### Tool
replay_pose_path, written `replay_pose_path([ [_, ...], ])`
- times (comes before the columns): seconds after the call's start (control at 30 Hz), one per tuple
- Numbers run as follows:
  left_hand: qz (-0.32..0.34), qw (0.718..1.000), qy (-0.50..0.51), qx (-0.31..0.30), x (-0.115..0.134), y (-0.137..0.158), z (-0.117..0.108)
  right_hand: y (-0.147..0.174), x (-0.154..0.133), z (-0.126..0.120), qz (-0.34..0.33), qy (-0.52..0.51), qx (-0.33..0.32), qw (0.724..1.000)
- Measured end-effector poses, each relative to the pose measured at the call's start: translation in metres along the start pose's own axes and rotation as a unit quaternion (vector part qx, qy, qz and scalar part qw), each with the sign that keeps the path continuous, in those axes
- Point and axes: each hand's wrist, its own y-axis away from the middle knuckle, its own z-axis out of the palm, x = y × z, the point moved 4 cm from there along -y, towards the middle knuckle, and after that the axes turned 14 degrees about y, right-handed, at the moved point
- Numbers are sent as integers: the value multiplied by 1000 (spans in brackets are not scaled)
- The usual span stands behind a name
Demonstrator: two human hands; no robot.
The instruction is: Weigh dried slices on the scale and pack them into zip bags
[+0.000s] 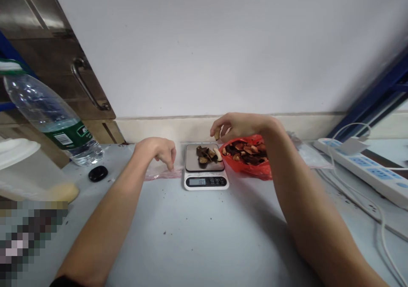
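Observation:
A white digital kitchen scale [206,181] carries a few dark brown dried slices [204,156] and one pale curved piece [217,154] on its square plate. Its display shows digits that look like 109. My right hand [237,125] hovers above the plate's right side, pinching a small brownish dried piece [217,134]. Left of the scale, my left hand [161,150] has its fingers curled down and closed at the edge of a clear plastic bag [159,173] lying flat. A red plastic bag [245,169] full of reddish-brown dried slices [247,151] sits under my right wrist.
At left stand a water bottle [60,121], a translucent tub [28,172] and a black round lid [98,173]. A white power strip [366,168] with cables [379,210] lies at right. Behind the table [178,244] rises a white wall [223,49]. Dark crumbs dot the tabletop.

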Motion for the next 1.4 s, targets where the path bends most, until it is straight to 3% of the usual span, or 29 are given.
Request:
replay_pose_path([
  [0.2,38,999,0,9,-3,3,-4,19,17,-2,61,19,-49,997],
  [0.37,50,999,-1,20,-10,4,-10,27,38,4,190,56,-132,971],
  [0.53,49,997,-3,59,-16,11,-19,23,31,3,242,9,-60,968],
  [0.67,63,994,-3,92,-11,20,-26,12,20,15,247,-29,-110,962],
  [0.73,71,991,-1,110,-7,24,-29,8,20,16,251,-13,-102,963],
  [0.9,74,985,-2,153,-1,30,-35,12,31,5,294,77,-9,953],
  [1.03,99,980,6,171,6,34,-36,18,39,2,316,135,12,939],
  [1.13,138,968,23,207,15,37,-38,15,33,-4,278,149,84,945],
  [1.23,178,942,64,276,23,39,-40,11,6,-13,157,119,168,966],
  [1.33,215,909,130,331,28,39,-39,7,-34,-10,-11,0,127,992],
  [1.4,231,893,166,349,30,38,-38,4,-54,-4,-75,-55,83,992],
])
